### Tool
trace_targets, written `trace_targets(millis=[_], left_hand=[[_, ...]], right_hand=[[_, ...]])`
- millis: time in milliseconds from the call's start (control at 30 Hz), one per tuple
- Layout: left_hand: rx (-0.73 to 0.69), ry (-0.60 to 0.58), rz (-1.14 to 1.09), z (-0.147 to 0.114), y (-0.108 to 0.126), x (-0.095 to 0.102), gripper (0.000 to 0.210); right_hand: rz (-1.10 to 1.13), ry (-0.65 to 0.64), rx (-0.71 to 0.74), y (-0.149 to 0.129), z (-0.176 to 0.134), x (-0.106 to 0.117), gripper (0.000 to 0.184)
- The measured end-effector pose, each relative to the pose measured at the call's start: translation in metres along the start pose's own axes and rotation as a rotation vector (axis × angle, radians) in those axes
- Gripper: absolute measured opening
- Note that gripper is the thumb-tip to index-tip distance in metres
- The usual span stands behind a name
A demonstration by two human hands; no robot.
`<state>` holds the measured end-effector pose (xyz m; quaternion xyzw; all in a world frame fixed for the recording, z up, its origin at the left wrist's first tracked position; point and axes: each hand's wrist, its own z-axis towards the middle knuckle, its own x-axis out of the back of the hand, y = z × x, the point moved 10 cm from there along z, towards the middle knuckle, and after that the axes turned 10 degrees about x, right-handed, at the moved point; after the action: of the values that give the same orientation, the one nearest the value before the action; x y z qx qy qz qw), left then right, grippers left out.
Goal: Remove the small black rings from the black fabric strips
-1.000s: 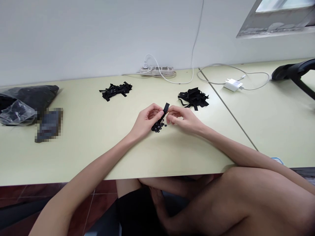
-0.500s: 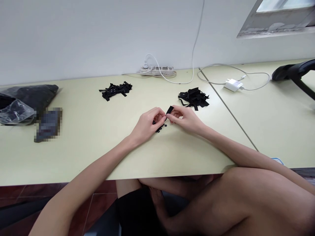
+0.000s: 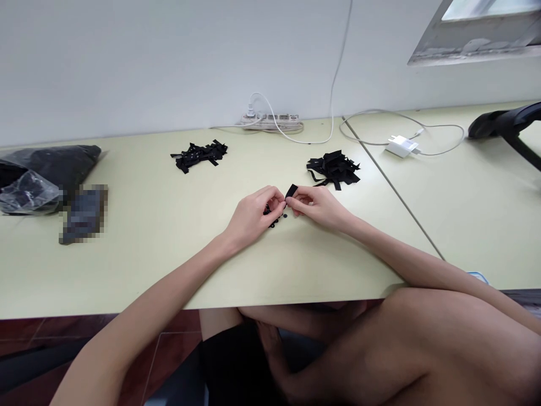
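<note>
A short black fabric strip [image 3: 291, 190] stands up between my hands, just above the table. My right hand [image 3: 319, 207] pinches it between thumb and fingers. Fingertips of my left hand [image 3: 256, 214] close on its lower end, where any smaller part is hidden. Under my left fingers lies a small cluster of black ring-like pieces [image 3: 273, 224], partly covered by the hand. One round black piece [image 3: 285, 216] sits apart from them, between the hands. Beyond my right hand is a heap of black strips [image 3: 333, 168]. Farther left lies another pile of black strips [image 3: 198, 155] with small shiny spots.
At the left are a clear plastic bag with black contents [image 3: 51, 169] and a blurred dark object [image 3: 84, 214]. A power strip [image 3: 270, 121] with white cables lies along the wall. A white charger [image 3: 401, 146] and a black stand [image 3: 490, 124] are at the right.
Both hands stay at nearly the same spot, with the strip still pinched between them. The fingers shift only slightly, and the piles are unchanged.
</note>
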<state>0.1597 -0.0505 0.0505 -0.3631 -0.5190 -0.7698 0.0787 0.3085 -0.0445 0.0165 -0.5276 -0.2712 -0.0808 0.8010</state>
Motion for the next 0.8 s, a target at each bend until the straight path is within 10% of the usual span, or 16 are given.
trace_targets(millis=[800], left_hand=[[0.008,-0.019,0.030,0.0004,-0.0048,-0.0043,0.011]], right_hand=[[-0.096,-0.009,0.051,-0.0042,-0.0005,0.0028,0.041]])
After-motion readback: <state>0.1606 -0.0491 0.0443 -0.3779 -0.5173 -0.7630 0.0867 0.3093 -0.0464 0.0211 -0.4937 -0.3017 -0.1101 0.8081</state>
